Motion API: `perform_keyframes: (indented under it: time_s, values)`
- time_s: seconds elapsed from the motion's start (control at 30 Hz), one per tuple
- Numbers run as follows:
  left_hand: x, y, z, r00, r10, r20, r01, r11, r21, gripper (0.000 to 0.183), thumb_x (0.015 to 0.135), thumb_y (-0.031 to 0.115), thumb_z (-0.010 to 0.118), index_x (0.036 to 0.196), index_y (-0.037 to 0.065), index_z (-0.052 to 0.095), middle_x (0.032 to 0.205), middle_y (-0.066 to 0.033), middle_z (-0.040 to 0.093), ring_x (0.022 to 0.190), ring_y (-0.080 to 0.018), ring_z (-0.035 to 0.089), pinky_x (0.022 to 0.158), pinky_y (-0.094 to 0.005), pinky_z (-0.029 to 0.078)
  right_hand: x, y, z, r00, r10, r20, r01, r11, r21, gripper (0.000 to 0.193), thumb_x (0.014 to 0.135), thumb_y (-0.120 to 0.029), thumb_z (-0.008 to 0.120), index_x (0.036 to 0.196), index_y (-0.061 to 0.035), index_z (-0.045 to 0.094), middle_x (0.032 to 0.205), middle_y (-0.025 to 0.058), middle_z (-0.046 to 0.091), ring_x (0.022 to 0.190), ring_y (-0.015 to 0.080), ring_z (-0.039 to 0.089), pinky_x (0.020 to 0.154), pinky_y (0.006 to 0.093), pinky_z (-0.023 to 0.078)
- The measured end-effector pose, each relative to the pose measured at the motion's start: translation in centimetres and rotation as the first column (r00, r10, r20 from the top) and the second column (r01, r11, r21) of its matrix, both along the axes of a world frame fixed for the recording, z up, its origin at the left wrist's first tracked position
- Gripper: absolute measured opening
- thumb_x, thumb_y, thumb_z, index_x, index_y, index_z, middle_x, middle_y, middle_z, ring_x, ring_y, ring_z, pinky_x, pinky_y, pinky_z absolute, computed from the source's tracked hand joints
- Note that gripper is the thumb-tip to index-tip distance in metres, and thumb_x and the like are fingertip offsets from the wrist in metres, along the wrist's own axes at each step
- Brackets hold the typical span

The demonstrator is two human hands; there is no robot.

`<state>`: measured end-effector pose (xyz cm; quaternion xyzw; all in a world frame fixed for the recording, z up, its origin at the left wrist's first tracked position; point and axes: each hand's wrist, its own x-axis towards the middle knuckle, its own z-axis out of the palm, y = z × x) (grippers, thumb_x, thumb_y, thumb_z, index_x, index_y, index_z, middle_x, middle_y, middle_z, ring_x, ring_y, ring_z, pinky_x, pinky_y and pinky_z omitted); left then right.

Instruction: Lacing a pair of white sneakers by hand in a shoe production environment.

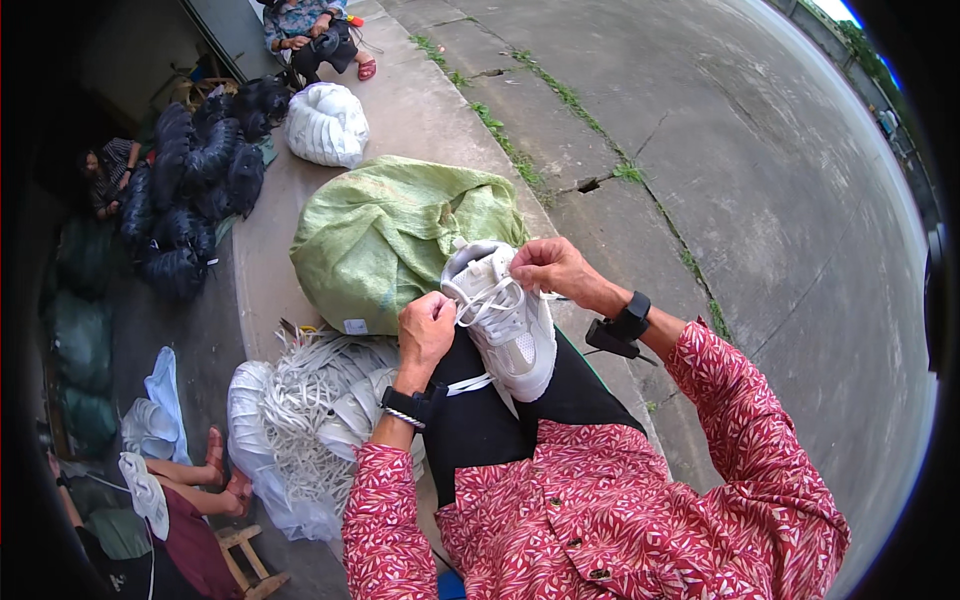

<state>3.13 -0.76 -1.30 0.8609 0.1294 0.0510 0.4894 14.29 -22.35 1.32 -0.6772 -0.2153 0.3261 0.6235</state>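
A white and pale grey sneaker (pixel 515 352) rests on my lap, its toe toward me and its collar away from me. White shoelace (pixel 490 302) runs loosely across its tongue and eyelets. My left hand (pixel 426 328) is closed at the left side of the shoe, pinching a lace. At the upper right of the opening, my right hand (pixel 562 270) pinches lace between thumb and fingers. A loose lace end (pixel 470 384) hangs across my left thigh below the shoe. The lace tips inside both pinches are hidden by my fingers.
A stuffed green woven sack (pixel 375 235) stands before my knees. Beside my left leg is a clear bag (pixel 262 440) with a heap of white laces (pixel 315 420). Farther off lie a white bundle (pixel 327 125) and black bundles (pixel 205 165). Several people sit nearby, one by a wooden stool (pixel 248 560).
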Motion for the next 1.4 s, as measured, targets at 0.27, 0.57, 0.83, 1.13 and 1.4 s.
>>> perform_keyframes:
  time_s: [0.27, 0.57, 0.83, 1.13, 1.4]
  values:
    - [0.6, -1.8, 3.0, 0.995, -0.091, 0.04, 0.054, 0.833, 0.55, 0.018, 0.077, 0.019, 0.055, 0.073, 0.002, 0.06, 0.066, -0.0207, 0.059, 0.064, -0.0402, 0.057, 0.059, -0.0468, 0.045, 0.1, 1.3, 0.0, 0.886, -0.013, 0.463, 0.067, 0.993, -0.102, 0.01, 0.077, -0.008, 0.06, 0.086, -0.0046, 0.058, 0.061, 0.0038, 0.057, 0.057, 0.0134, 0.055, 0.053, 0.0284, 0.043]
    - [0.1, -0.2, 3.2, 0.998, 0.037, 0.045, -0.047, 0.968, 0.246, 0.027, 0.07, 0.012, 0.067, 0.095, 0.005, 0.059, 0.083, -0.0101, 0.06, 0.076, -0.0307, 0.061, 0.069, -0.0378, 0.049, 1.9, 2.2, 2.9, 0.703, 0.123, 0.7, 0.068, 0.969, -0.238, 0.01, 0.08, -0.012, 0.06, 0.086, -0.0043, 0.059, 0.074, 0.0067, 0.061, 0.061, 0.0164, 0.058, 0.054, 0.0306, 0.046]
    - [0.3, 2.3, 3.3, 0.938, -0.323, 0.125, 0.252, 0.884, 0.393, 0.027, 0.069, 0.004, 0.064, 0.094, 0.005, 0.057, 0.089, -0.0121, 0.058, 0.089, -0.0316, 0.057, 0.074, -0.0389, 0.046, -0.1, 7.3, -0.3, 0.441, 0.22, 0.87, -0.085, 0.975, -0.204, 0.009, 0.068, -0.012, 0.066, 0.077, -0.0119, 0.067, 0.114, 0.0102, 0.057, 0.115, 0.0343, 0.045, 0.09, 0.0452, 0.038]
    - [0.5, 2.1, 2.2, 0.937, -0.293, 0.19, 0.197, 0.893, 0.405, 0.02, 0.069, 0.005, 0.063, 0.086, 0.005, 0.053, 0.08, -0.0119, 0.054, 0.081, -0.032, 0.055, 0.07, -0.0396, 0.045, -0.4, 7.5, -0.6, 0.429, 0.346, 0.835, -0.094, 0.936, -0.339, 0.009, 0.068, -0.014, 0.067, 0.076, -0.0125, 0.066, 0.122, 0.0088, 0.053, 0.125, 0.0361, 0.035, 0.094, 0.0498, 0.032]
    - [-0.4, 2.6, 2.6, 0.963, -0.142, 0.231, 0.076, 0.96, 0.271, 0.033, 0.071, 0.001, 0.062, 0.104, 0.004, 0.058, 0.087, -0.0121, 0.06, 0.081, -0.0243, 0.06, 0.068, -0.0329, 0.049, 5.4, 1.0, 3.0, 0.427, 0.1, 0.899, 0.069, 0.987, -0.143, 0.007, 0.073, -0.006, 0.066, 0.078, -0.0065, 0.061, 0.123, 0.0153, 0.05, 0.117, 0.0352, 0.043, 0.095, 0.0439, 0.038]
